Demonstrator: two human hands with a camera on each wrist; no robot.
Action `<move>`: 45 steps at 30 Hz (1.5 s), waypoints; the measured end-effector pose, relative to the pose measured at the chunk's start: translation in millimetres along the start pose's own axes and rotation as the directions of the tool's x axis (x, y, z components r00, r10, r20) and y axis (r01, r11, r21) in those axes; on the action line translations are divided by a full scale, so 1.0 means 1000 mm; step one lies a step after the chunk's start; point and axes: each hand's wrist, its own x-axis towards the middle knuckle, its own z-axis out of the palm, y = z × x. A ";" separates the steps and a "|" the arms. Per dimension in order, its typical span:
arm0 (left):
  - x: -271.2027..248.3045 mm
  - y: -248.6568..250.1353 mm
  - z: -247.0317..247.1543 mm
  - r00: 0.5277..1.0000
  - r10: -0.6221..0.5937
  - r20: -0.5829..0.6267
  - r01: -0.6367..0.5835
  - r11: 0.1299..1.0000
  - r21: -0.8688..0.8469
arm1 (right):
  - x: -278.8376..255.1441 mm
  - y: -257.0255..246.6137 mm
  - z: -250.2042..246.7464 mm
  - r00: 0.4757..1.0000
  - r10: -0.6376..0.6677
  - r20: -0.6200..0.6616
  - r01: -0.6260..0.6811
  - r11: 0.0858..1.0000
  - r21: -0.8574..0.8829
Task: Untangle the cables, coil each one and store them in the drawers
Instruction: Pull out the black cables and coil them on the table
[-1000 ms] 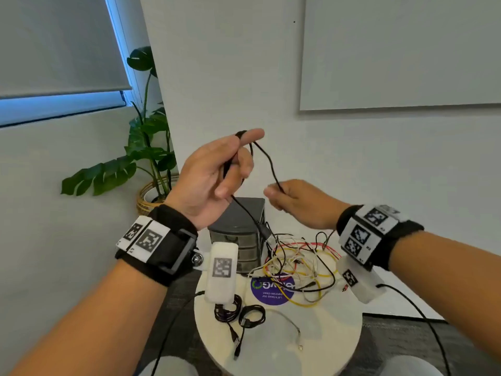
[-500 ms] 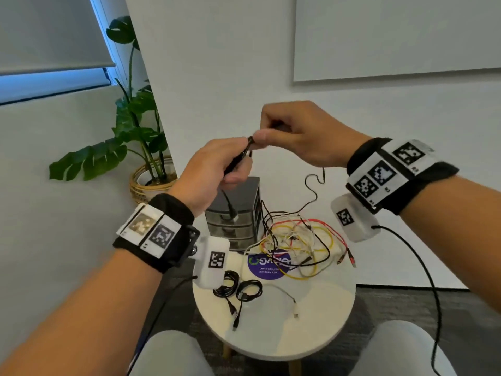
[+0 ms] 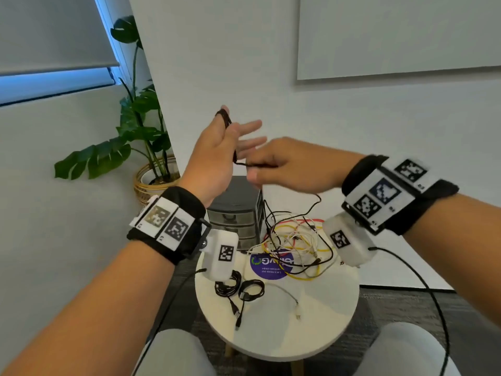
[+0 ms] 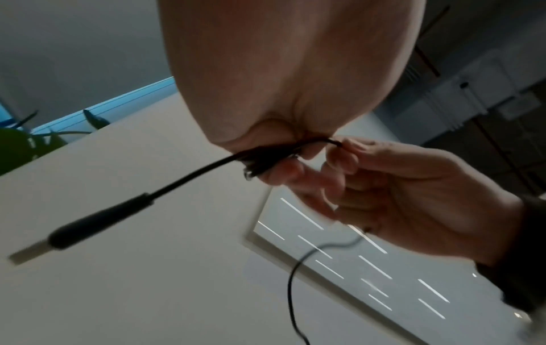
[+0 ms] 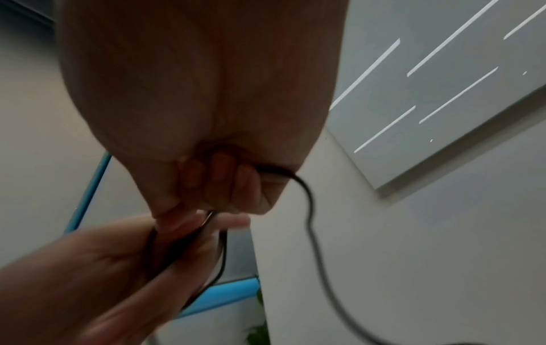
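- Grip, right hand [image 3: 287, 164]: fingers curled, pinching a black cable [image 3: 245, 164] between thumb and fingertips, just beside the left palm.
- Grip, left hand [image 3: 217, 150]: raised, fingers extended and spread; turns of the same cable are looped over the thumb and run down across the palm. The hand serves as a former for the coil and does not clench.
- Left wrist view: a USB plug [image 4: 76, 233] on a short free tail of the cable hangs from the left hand.
- Cable run: from the right hand the cable drops to a tangle of cables [image 3: 295, 248], red, yellow, white and black, on the round white table [image 3: 311, 335].
- Two coiled black cables [image 3: 240, 289] lie at the table's near left; a loose white cable [image 3: 287, 297] lies beside them.
- Drawer unit [image 3: 235, 213]: dark, at the table's far edge, drawers closed.
- Potted plant [image 3: 135, 126] stands on the floor at left.
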 end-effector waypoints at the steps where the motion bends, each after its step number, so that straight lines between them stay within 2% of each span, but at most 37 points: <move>1: 0.000 -0.001 -0.001 0.999 -0.001 0.038 -0.004 0.989 0.145 | 0.001 -0.002 -0.011 0.999 -0.027 -0.039 0.028 0.999 0.021; 2: -0.001 0.000 -0.003 0.996 -0.006 0.089 -0.015 0.974 0.226 | 0.002 -0.002 -0.021 0.995 -0.033 -0.094 0.037 0.999 0.037; 3: -0.002 0.001 -0.004 0.991 -0.008 0.132 -0.024 0.971 0.237 | 0.002 0.000 -0.031 0.988 -0.020 -0.153 0.026 0.999 0.034; 5: -0.002 0.005 -0.008 0.981 -0.011 0.192 -0.025 0.983 0.183 | 0.000 0.008 -0.043 0.966 0.013 -0.257 -0.012 1.000 0.004; 9: -0.006 0.014 -0.014 0.937 -0.046 0.346 0.087 0.991 -0.106 | -0.003 0.019 -0.034 0.917 0.029 -0.399 0.006 0.996 0.087; 12: -0.011 0.017 -0.016 0.920 -0.012 0.393 0.150 0.935 -0.322 | -0.003 0.028 -0.011 0.895 0.136 -0.424 -0.012 0.959 0.282; 14: -0.012 0.018 -0.015 0.939 0.022 0.344 0.133 0.898 -0.420 | -0.005 0.031 0.007 0.906 0.225 -0.359 -0.036 0.885 0.464; 16: -0.010 0.018 -0.014 0.971 0.028 0.236 0.086 0.885 -0.459 | -0.008 0.028 0.025 0.921 0.263 -0.289 -0.067 0.835 0.547; 18: -0.008 0.018 -0.013 0.994 0.024 0.107 0.031 0.875 -0.482 | -0.011 0.022 0.037 0.945 0.239 -0.222 -0.084 0.836 0.542; 21: -0.003 0.017 -0.010 0.999 -0.018 -0.046 -0.006 0.883 -0.470 | -0.017 0.007 0.037 0.981 0.169 -0.098 -0.099 0.863 0.495; 24: -0.001 0.012 -0.004 0.997 -0.007 -0.078 -0.021 0.938 -0.345 | -0.020 -0.013 0.020 0.996 0.083 -0.033 -0.061 0.901 0.430; 26: -0.005 0.009 0.001 1.000 0.017 -0.004 -0.017 0.998 -0.060 | -0.020 -0.019 0.003 0.994 0.058 -0.087 -0.024 0.935 0.354; 27: -0.007 0.009 0.002 0.999 0.027 0.040 -0.031 0.996 0.088 | -0.020 -0.019 -0.006 0.990 0.055 -0.128 -0.012 0.948 0.317; 29: -0.011 0.009 0.001 0.988 0.034 0.149 -0.065 0.977 0.205 | -0.020 -0.014 -0.021 0.981 0.052 -0.185 -0.003 0.966 0.257; 31: -0.014 0.011 -0.002 0.964 0.043 0.261 -0.092 0.980 0.179 | -0.021 -0.007 -0.029 0.972 0.071 -0.223 -0.021 0.975 0.221; 32: -0.016 0.011 -0.004 0.949 0.025 0.313 -0.069 0.989 0.129 | -0.022 -0.002 -0.030 0.965 0.085 -0.248 -0.030 0.976 0.216; 34: -0.019 0.013 -0.005 0.915 -0.068 0.398 0.094 0.995 -0.045 | -0.026 0.008 -0.028 0.938 0.130 -0.323 -0.055 0.971 0.233; 37: -0.024 0.014 -0.007 0.861 -0.128 0.492 0.301 0.908 -0.291 | -0.030 0.026 -0.006 0.903 0.218 -0.370 -0.108 0.949 0.296; 38: -0.025 0.014 -0.008 0.863 -0.109 0.493 0.319 0.875 -0.365 | -0.031 0.032 0.006 0.906 0.239 -0.350 -0.125 0.940 0.318; 40: -0.025 0.011 -0.008 0.906 -0.077 0.415 0.273 0.856 -0.439 | -0.034 0.038 0.033 0.916 0.277 -0.290 -0.165 0.919 0.357; 42: -0.027 0.007 -0.004 0.961 -0.088 0.264 0.194 0.891 -0.410 | -0.036 0.032 0.056 0.941 0.263 -0.213 -0.175 0.917 0.359; 45: -0.030 -0.003 0.008 0.983 -0.156 0.100 0.180 0.929 -0.322 | -0.033 0.014 0.076 0.977 0.179 -0.119 -0.137 0.946 0.294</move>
